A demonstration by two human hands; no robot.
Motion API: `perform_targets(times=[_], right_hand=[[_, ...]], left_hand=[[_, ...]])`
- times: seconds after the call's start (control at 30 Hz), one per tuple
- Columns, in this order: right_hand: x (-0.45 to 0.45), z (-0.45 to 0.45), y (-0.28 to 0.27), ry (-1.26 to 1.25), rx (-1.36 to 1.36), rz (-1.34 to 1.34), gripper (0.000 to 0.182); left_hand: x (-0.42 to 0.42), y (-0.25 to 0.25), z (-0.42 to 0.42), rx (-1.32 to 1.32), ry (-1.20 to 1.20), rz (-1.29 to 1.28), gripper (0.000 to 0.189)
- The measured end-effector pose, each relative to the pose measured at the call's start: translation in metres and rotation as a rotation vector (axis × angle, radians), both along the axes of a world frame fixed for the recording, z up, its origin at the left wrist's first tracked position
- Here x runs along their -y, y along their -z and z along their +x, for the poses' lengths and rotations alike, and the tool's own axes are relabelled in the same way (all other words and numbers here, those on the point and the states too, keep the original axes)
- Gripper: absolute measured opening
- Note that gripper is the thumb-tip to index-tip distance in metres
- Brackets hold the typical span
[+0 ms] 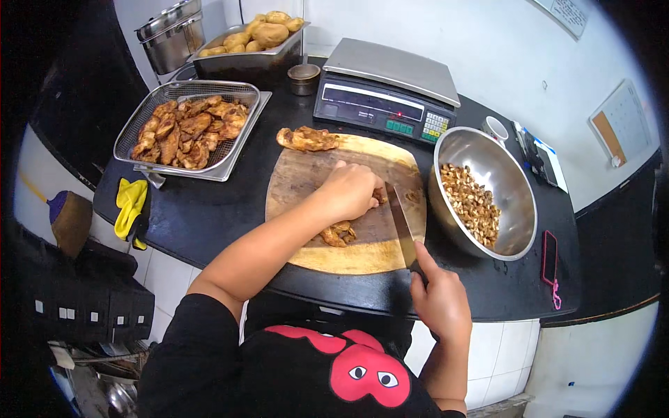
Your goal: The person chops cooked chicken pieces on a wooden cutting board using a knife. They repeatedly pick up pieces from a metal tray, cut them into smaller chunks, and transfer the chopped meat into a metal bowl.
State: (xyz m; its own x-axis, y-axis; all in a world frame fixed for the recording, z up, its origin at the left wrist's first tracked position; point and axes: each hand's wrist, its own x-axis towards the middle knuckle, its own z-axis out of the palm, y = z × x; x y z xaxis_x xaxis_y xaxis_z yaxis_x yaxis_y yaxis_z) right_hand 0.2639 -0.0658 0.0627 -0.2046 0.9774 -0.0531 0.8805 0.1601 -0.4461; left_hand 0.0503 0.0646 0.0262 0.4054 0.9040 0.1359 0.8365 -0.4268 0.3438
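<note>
My right hand point(442, 298) grips the dark handle of a kitchen knife point(400, 217), its blade pointing away over the right half of a wooden cutting board point(339, 261). My left hand point(354, 189) is closed over a piece of browned meat point(380, 196), partly hidden beneath the fingers, beside the blade. Below my left wrist, more browned meat point(338, 234) lies on the board. Another large browned piece point(307, 139) rests at the board's far left edge. To the right, a steel bowl point(515, 193) holds small chopped pieces point(470, 204).
A wire basket point(121, 151) of browned meat pieces stands on a metal tray at left. Behind are a pan of potatoes point(270, 34), a small metal cup point(303, 78) and a digital scale point(387, 99). Yellow gloves point(129, 206), a phone point(549, 257) and a mug point(494, 129) lie around.
</note>
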Motion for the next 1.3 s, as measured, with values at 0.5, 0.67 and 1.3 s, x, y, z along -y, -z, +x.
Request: perform_targets(times=[0.5, 0.67, 1.3], right_hand=[[-0.025, -0.021, 0.007, -0.137, 0.131, 0.004, 0.047], [-0.026, -0.023, 0.005, -0.114, 0.124, 0.006, 0.046], [-0.01, -0.03, 0.008, -0.142, 0.141, 0.01, 0.047]], left_hand=[[-0.008, 0.027, 0.001, -0.006, 0.023, 0.174, 0.017], [-0.008, 0.021, 0.0, 0.02, -0.021, 0.05, 0.016], [-0.003, 0.033, -0.005, 0.036, 0.027, 0.189, 0.012]])
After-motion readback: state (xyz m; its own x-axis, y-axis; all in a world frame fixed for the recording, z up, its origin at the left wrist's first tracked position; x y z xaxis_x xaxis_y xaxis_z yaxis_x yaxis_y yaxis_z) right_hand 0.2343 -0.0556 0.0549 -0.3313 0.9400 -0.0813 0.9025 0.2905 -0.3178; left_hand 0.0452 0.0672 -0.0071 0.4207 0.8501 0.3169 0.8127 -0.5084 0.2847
